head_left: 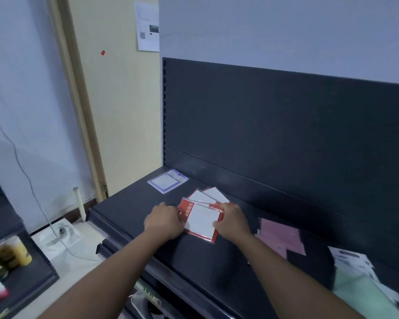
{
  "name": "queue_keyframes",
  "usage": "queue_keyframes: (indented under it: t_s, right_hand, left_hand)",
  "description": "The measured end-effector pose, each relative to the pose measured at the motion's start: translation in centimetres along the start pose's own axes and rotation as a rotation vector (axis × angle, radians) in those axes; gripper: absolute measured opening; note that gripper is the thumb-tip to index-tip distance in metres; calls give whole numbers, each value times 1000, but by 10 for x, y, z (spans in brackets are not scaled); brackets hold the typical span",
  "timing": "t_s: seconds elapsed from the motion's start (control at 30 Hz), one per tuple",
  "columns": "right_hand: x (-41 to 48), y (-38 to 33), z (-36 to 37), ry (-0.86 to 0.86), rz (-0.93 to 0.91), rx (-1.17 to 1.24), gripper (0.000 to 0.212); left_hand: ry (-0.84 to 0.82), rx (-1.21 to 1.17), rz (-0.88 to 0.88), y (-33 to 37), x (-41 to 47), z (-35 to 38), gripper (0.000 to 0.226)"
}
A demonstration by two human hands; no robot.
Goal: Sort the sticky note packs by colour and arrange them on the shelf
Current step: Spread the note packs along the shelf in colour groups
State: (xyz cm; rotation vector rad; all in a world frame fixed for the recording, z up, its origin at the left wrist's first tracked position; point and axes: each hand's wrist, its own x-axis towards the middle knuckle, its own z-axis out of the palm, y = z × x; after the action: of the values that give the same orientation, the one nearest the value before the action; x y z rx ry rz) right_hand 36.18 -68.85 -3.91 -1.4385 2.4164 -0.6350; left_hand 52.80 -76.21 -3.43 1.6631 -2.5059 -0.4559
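Note:
Three red-edged sticky note packs (202, 218) lie fanned in an overlapping pile on the dark shelf (136, 203). My left hand (164, 221) presses against the pile's left edge. On the right edge rests my right hand (232, 221), so both hands hold the red packs between them. A blue-bordered pack (167, 181) lies alone at the shelf's back left corner. Pink packs (282, 237) lie to the right of my hands. At the far right sit white-labelled packs (352, 263) and green packs (366, 295), both blurred.
The shelf's dark back panel (286, 125) rises right behind the packs. A lower shelf level (148, 295) with goods shows beneath the front edge. To the left stand another shelf with bottles (12, 254), a white floor fixture (60, 236) and a hanging cable.

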Motion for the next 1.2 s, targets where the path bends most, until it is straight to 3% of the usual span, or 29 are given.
queue_keyframes:
  t_s: [0.17, 0.33, 0.6, 1.2]
  right_hand:
    - [-15, 3, -21, 35, 7, -112, 38]
    - [-44, 23, -52, 78, 34, -296, 50]
    - [-112, 83, -113, 163, 172, -469, 51]
    - [-354, 288, -250, 229, 542, -474, 48]
  left_hand:
    - [73, 158, 170, 13, 5, -15, 42]
    - [154, 277, 386, 50, 1, -23, 44]
    - [177, 302, 644, 140, -36, -11, 35]
    - [172, 215, 1008, 390, -246, 80, 32]
